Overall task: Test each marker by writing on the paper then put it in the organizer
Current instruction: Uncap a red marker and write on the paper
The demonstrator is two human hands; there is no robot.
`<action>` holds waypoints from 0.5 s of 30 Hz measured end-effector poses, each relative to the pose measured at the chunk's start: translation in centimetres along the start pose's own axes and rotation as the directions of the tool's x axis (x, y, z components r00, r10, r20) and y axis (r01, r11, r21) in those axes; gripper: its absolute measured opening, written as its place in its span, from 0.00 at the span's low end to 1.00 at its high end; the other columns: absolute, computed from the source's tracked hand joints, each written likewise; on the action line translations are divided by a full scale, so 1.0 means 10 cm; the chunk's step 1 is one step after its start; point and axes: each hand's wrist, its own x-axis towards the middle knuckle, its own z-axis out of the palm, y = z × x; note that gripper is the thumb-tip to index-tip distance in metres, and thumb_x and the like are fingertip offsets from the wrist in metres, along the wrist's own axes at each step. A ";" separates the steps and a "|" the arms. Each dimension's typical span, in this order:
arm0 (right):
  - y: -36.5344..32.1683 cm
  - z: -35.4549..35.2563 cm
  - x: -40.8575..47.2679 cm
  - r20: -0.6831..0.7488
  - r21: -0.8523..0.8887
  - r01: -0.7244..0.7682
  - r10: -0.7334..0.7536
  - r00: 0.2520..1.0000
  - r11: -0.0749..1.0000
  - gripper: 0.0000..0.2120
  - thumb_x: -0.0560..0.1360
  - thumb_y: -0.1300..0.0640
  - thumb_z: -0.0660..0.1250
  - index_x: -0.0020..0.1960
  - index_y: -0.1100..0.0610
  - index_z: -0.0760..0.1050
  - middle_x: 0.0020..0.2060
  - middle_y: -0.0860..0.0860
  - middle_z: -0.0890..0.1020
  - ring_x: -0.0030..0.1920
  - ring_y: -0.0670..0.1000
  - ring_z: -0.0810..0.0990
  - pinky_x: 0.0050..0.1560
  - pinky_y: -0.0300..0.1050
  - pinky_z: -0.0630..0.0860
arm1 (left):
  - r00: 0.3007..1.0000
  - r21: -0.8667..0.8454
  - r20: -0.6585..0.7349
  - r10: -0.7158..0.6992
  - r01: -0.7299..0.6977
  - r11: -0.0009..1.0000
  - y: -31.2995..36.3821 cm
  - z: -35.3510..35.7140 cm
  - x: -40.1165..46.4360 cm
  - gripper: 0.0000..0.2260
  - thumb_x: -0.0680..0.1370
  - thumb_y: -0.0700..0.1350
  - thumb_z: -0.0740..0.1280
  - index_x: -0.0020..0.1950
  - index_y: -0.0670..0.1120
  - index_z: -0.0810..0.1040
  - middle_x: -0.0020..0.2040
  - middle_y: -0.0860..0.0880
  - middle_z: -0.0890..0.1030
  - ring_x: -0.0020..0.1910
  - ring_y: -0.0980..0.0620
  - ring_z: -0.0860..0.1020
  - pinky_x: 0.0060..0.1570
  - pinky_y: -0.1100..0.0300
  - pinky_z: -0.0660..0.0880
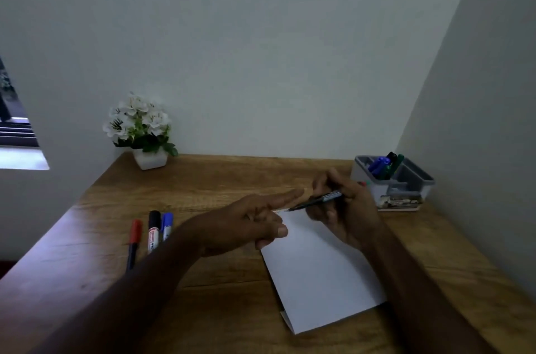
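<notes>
A folded white paper (322, 275) lies on the wooden desk (217, 281). My right hand (345, 208) grips a thin black marker (316, 200), its tip touching the paper's far corner. My left hand (249, 221) lies on the paper's left edge with its index finger stretched out toward the marker tip. Three markers lie in a row on the desk to the left: a red-capped one (133, 240), a black-capped one (153, 230) and a blue-capped one (167, 225). The grey organizer (406, 182) stands at the back right, with blue, black and green markers (384, 165) in it.
A white pot of white flowers (142, 130) stands at the desk's back left corner. Walls close off the desk at the back and on the right. A window opening (14, 133) shows at far left.
</notes>
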 end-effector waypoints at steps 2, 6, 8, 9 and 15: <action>-0.06 -0.08 -0.03 0.013 0.073 0.021 -0.022 1.000 0.997 0.26 0.81 0.46 0.54 0.41 0.63 0.81 0.23 0.56 0.75 0.21 0.50 0.69 0.30 0.43 0.63 | 0.996 0.015 -0.081 -0.044 0.045 0.999 -0.04 -0.07 -0.05 0.26 0.79 0.46 0.67 0.75 0.58 0.63 0.32 0.49 0.77 0.33 0.57 0.75 0.38 0.66 0.73; 0.10 0.03 -0.02 -0.094 -0.059 0.021 -0.026 0.995 0.998 0.30 0.80 0.41 0.54 0.50 0.64 0.84 0.44 0.65 0.84 0.31 0.52 0.79 0.32 0.43 0.70 | 0.898 0.325 -0.435 -0.058 0.216 0.921 -0.17 -0.17 0.00 0.13 0.75 0.49 0.71 0.60 0.55 0.79 0.38 0.51 0.83 0.39 0.59 0.81 0.40 0.66 0.75; 0.24 0.11 0.01 -0.209 -0.194 0.032 -0.073 0.975 0.980 0.25 0.79 0.43 0.58 0.48 0.62 0.85 0.45 0.65 0.84 0.30 0.52 0.77 0.31 0.42 0.68 | 0.878 0.487 -0.478 -0.027 0.290 0.824 -0.27 -0.20 0.01 0.11 0.74 0.49 0.72 0.55 0.51 0.82 0.42 0.58 0.81 0.41 0.63 0.78 0.39 0.66 0.72; 0.29 0.13 0.01 -0.240 -0.254 0.028 -0.091 0.966 0.967 0.24 0.79 0.44 0.59 0.47 0.61 0.85 0.45 0.64 0.85 0.31 0.52 0.77 0.31 0.41 0.68 | 0.882 0.529 -0.471 -0.030 0.310 0.790 -0.30 -0.21 0.00 0.11 0.73 0.49 0.73 0.56 0.51 0.82 0.44 0.60 0.79 0.42 0.64 0.76 0.39 0.68 0.69; 0.40 0.20 -0.07 -0.270 -0.564 -0.083 -0.088 0.959 0.822 0.16 0.83 0.53 0.59 0.51 0.57 0.85 0.49 0.53 0.87 0.43 0.48 0.80 0.44 0.40 0.71 | 0.894 0.569 -0.445 -0.046 0.323 0.756 -0.37 -0.28 0.00 0.17 0.71 0.47 0.75 0.59 0.50 0.80 0.52 0.56 0.79 0.47 0.62 0.75 0.42 0.71 0.68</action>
